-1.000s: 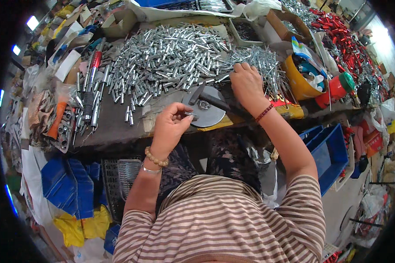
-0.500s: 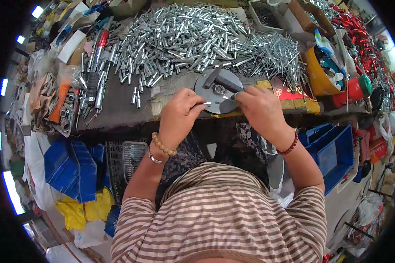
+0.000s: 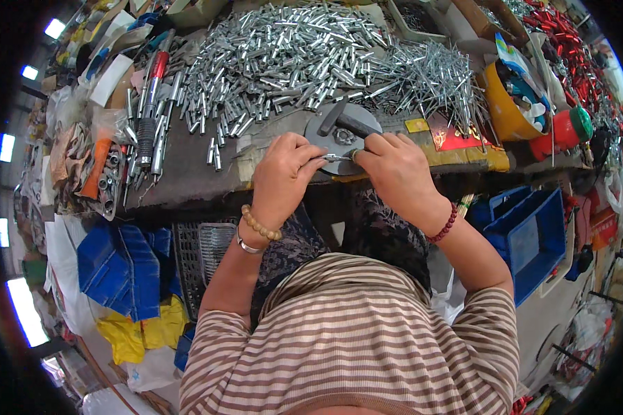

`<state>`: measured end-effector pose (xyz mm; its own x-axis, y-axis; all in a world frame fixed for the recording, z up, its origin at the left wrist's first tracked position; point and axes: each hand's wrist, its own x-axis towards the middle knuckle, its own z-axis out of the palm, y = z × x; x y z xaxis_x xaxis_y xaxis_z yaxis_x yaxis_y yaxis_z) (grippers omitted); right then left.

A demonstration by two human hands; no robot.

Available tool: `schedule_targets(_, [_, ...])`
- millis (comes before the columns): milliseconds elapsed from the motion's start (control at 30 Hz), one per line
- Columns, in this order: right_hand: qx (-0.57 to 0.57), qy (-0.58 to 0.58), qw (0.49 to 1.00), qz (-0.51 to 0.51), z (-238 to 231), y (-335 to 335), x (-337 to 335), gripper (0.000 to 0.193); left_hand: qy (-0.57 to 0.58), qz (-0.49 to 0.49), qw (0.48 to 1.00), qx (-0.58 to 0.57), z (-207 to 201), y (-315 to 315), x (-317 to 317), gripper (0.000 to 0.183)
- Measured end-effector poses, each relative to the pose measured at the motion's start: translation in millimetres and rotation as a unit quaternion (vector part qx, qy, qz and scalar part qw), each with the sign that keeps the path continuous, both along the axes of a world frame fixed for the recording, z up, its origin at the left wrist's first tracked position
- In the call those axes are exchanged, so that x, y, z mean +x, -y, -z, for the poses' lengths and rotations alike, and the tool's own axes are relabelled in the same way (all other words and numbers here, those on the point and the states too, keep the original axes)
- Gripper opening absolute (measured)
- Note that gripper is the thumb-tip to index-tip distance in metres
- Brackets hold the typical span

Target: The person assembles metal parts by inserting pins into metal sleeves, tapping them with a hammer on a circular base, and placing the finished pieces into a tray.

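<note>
Over the round grey metal disc (image 3: 339,117) at the bench's near edge, my two hands almost meet. My left hand (image 3: 284,173) pinches a short silver metal tube (image 3: 330,158) between thumb and fingers. A thin metal rod (image 3: 347,157) sits in the closed fingers of my right hand (image 3: 398,173), its tip at the tube's end. Whether the tip is inside the tube is too small to tell. A hammer (image 3: 353,124) lies across the disc just beyond my fingers.
Beyond the disc spreads a large heap of silver tubes (image 3: 277,62), with thin metal rods (image 3: 432,79) piled to its right. A yellow container (image 3: 509,107) and a red jar with a green lid (image 3: 561,135) stand at right. Blue bins (image 3: 529,238) flank my lap below the bench.
My right hand has moved left toward my left hand, bringing the rod up to the tube's end. My left hand stays nearly in place.
</note>
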<state>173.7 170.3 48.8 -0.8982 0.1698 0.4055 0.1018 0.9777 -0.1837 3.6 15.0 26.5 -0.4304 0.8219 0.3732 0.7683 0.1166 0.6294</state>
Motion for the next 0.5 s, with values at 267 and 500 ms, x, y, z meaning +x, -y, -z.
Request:
schedule_targets(267, [0.000, 0.008, 1.000, -0.019, -1.9, -0.7, -1.1, 0.014, 0.020, 0.015, 0.999, 0.021, 4.3, 0.8, -3.1, 0.018])
schedule_targets(500, [0.027, 0.015, 0.999, -0.035, -1.1, -1.6, -3.6, 0.017, 0.080, 0.016, 0.997, 0.004, 2.6, -1.4, -1.9, 0.014])
